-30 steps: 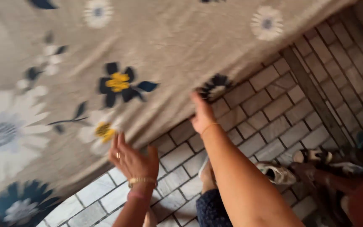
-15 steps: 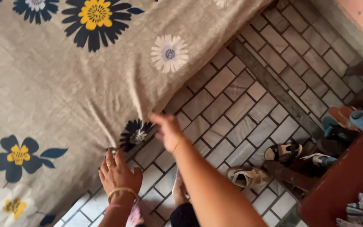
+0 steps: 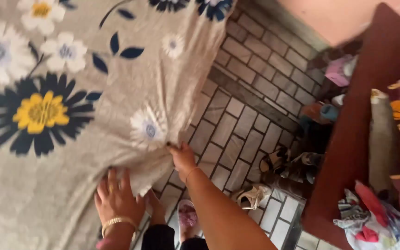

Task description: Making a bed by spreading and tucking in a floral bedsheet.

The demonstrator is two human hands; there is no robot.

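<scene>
A beige bedsheet printed with dark blue, yellow and white flowers covers the left of the view, its edge hanging over a tiled floor. My right hand pinches the sheet's edge beside a white flower print. Lower left, my left hand lies flat on the sheet with fingers spread, a gold bangle at its wrist. My feet in pink slippers stand just below the hands.
The grey brick-pattern tiled floor runs along the sheet's edge. Several sandals and shoes lie by a dark red piece of furniture at the right, with crumpled cloth on it. A pink wall is at the top right.
The view has swung along the sheet's edge toward the furniture. My right hand went from open fingers at the edge to gripping the sheet. My left hand moved onto the sheet and lies flat.
</scene>
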